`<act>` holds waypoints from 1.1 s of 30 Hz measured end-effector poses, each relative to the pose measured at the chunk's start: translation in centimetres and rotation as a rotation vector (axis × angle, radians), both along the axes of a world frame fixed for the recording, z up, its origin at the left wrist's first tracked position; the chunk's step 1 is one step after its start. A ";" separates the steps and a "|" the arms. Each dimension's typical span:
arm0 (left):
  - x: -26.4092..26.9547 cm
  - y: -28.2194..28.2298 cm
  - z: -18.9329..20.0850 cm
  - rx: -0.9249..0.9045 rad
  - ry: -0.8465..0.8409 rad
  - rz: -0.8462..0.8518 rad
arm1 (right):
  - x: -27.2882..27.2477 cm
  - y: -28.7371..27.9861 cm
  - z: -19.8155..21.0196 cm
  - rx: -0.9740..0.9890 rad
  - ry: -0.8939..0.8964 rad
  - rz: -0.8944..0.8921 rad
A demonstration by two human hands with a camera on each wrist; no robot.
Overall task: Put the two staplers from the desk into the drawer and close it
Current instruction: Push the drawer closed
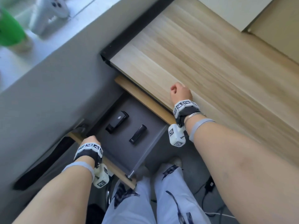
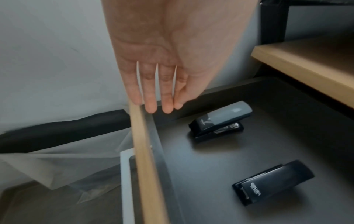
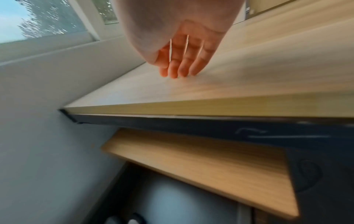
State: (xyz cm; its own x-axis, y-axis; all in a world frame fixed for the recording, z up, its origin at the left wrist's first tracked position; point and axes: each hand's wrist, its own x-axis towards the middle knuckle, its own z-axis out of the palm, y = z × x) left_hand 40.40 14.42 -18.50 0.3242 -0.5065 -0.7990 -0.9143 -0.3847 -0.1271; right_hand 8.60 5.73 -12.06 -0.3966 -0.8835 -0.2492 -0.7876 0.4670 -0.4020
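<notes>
The drawer under the wooden desk stands pulled out, its dark floor showing. Two black staplers lie inside it: a bulkier one with a grey top further in, and a slimmer one nearer the front. My left hand is at the left end of the drawer's wooden front panel, fingers straight, fingertips at its top edge. My right hand rests on the desk top near its front edge, holding nothing.
A grey wall runs along the drawer's left side. Below are my legs in light trousers, with black cables and an adapter on the floor at right. A white box stands at the desk's back. A green object sits on the sill.
</notes>
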 end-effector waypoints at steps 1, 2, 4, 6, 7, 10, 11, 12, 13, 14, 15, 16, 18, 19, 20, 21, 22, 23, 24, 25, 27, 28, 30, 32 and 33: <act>0.1 0.5 0.2 0.043 -0.019 -0.011 | -1.0 0.3 -0.6 -0.009 0.053 -0.019; 0.1 1.2 0.3 0.081 -0.027 -0.023 | -1.9 0.7 -1.1 -0.023 0.114 -0.050; 0.1 2.6 0.5 0.150 -0.028 -0.040 | -3.3 1.6 -2.1 -0.082 0.221 -0.159; 0.0 3.3 0.5 0.227 -0.040 -0.103 | -4.1 2.0 -3.0 -0.148 0.281 -0.239; 0.0 3.5 0.3 0.271 -0.059 -0.142 | -4.3 2.0 -3.5 -0.162 0.303 -0.253; -0.5 4.2 -0.7 0.339 -0.038 -0.244 | -4.4 2.3 -5.0 -0.211 0.411 -0.259; -1.1 4.3 -0.6 0.365 -0.050 -0.297 | -4.4 2.2 -5.3 -0.221 0.435 -0.262; -1.5 4.3 -0.5 0.378 -0.066 -0.362 | -4.5 2.2 -5.6 -0.216 0.443 -0.266; -1.8 4.2 -0.5 0.376 -0.074 -0.406 | -4.5 2.1 -5.7 -0.199 0.439 -0.265; -2.1 4.1 -0.5 0.369 -0.071 -0.423 | -4.5 2.1 -5.8 -0.184 0.434 -0.264; -2.4 4.0 -0.5 0.360 -0.075 -0.432 | -4.5 2.2 -5.8 -0.181 0.435 -0.265; -2.5 3.8 -0.7 0.343 -0.072 -0.443 | -4.5 2.3 -5.8 -0.184 0.438 -0.264; -3.0 3.5 -0.7 0.301 -0.081 -0.449 | -4.6 2.2 -5.7 -0.190 0.436 -0.257; -3.2 3.4 -0.7 0.280 -0.084 -0.445 | -4.6 2.2 -5.7 -0.187 0.429 -0.253; -3.4 3.2 -0.9 0.263 -0.081 -0.438 | -4.6 2.2 -5.7 -0.179 0.426 -0.248; -3.8 2.8 -0.9 0.253 -0.074 -0.428 | -4.6 2.3 -5.7 -0.171 0.424 -0.242; -4.0 2.5 -1.2 0.242 -0.056 -0.423 | -4.7 2.3 -5.6 -0.164 0.421 -0.237; -4.3 2.0 -1.4 0.243 -0.036 -0.422 | -4.7 2.3 -5.6 -0.162 0.415 -0.233; -4.6 1.6 -1.6 0.224 -0.010 -0.404 | -4.7 2.3 -5.6 -0.161 0.412 -0.230; -5.1 1.1 -1.5 0.221 -0.006 -0.370 | -4.7 2.3 -5.5 -0.161 0.410 -0.230; -5.7 0.3 -1.8 0.181 0.009 -0.294 | -4.7 2.4 -5.5 -0.175 0.407 -0.234; -5.9 0.1 -2.2 0.149 0.023 -0.239 | -4.7 2.3 -5.5 -0.183 0.409 -0.234; -6.6 -0.5 -3.0 0.109 0.062 -0.113 | -4.7 2.3 -5.5 -0.184 0.419 -0.230; -7.3 -1.5 -3.5 0.053 0.115 0.121 | -4.7 2.3 -5.5 -0.189 0.424 -0.237; -7.6 -2.0 -3.8 0.015 0.139 0.267 | -4.7 2.3 -5.5 -0.199 0.428 -0.241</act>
